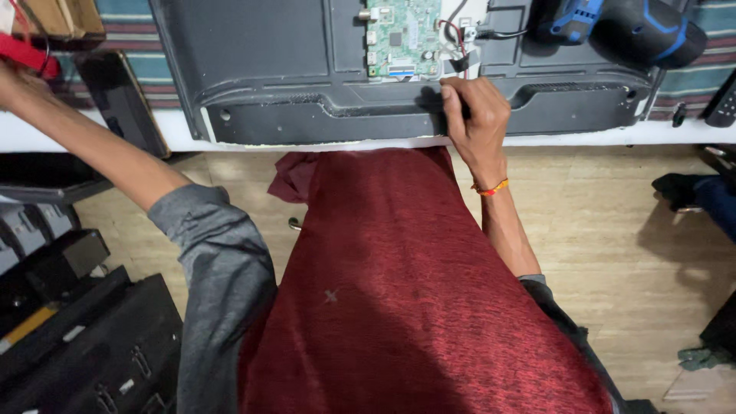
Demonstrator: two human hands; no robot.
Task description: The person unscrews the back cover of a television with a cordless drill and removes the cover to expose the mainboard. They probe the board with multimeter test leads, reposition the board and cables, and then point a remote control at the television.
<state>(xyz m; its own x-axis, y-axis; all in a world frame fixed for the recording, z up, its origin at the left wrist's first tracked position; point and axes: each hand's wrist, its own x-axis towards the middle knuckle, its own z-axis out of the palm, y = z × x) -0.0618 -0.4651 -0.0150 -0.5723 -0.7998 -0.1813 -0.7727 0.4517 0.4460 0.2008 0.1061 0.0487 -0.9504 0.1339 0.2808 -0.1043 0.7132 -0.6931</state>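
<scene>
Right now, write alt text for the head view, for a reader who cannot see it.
A person's right hand grips the lower edge of an opened flat-screen panel lying face down on a white bench, below its exposed green circuit board. The left hand reaches far left beside a red object; a blue-and-black cordless drill rests at upper right.

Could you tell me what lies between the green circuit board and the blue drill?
In the head view, red and black wires and a black plug lie between the board and drill.

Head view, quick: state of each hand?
Left hand: at the frame's edge by a red strap; grip cannot be told.
Right hand: closed, fingers curled on the monitor back panel.
</scene>
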